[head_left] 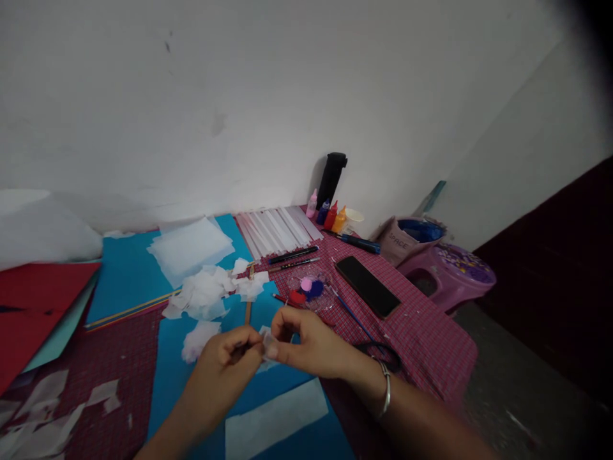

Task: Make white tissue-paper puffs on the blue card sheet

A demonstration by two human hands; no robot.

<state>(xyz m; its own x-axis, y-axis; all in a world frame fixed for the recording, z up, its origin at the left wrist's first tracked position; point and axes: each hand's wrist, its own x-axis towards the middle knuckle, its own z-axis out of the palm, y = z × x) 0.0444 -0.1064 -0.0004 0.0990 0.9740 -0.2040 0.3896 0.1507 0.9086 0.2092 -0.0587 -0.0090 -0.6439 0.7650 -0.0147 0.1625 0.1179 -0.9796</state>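
Observation:
Between my fingertips is a small piece of thin white paper [267,342], pinched from both sides. My left hand [225,361] is closed on its left edge, and my right hand [306,342], with a bangle at the wrist, grips the right. Both hover over a blue sheet [172,390]. A crumpled white paper tuft [200,340] lies just left of my left hand. Beyond it sits a heap of torn white paper pieces [204,294]. A flat white paper strip [278,418] rests on the blue sheet close to me.
Right of my hands are a paint palette [330,297], a phone [366,285] and scissors [390,358]. Paint bottles [330,217] and a black bottle [331,181] stand near the wall. White strips [278,231] lie at the back. A pink stool [445,275] stands beyond the table's right edge.

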